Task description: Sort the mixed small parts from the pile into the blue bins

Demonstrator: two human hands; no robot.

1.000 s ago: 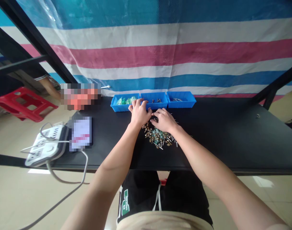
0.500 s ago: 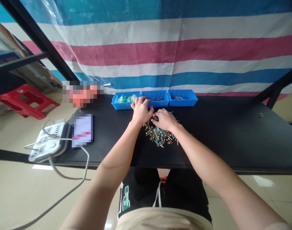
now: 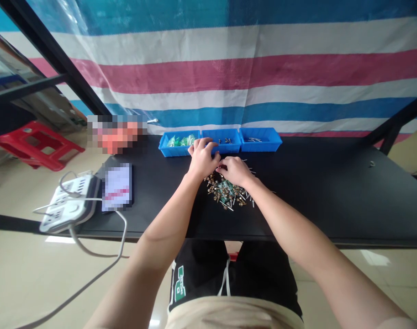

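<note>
My left hand is at the front of the left and middle blue bins, palm down, fingers spread and bent over their edges. Nothing shows in it. My right hand is just to its right, low over a pile of small parts, thumb and fingers pinched together. What the pinch holds is too small to make out. Brass-coloured pieces, silver pins and green bits make up the pile. The left bin has green-and-clear pieces, the middle bin a few small metal parts, the right bin several thin pins.
The bins stand at the back of a black table. On the left lie a white power strip with cables and a blurred, notebook-like item. A small metal piece lies far right. A red stool stands on the floor.
My right hand's fingertips have drawn closer together and nearer my left thumb; the metal bit seen at them before is now mostly hidden. My left hand has barely moved.
</note>
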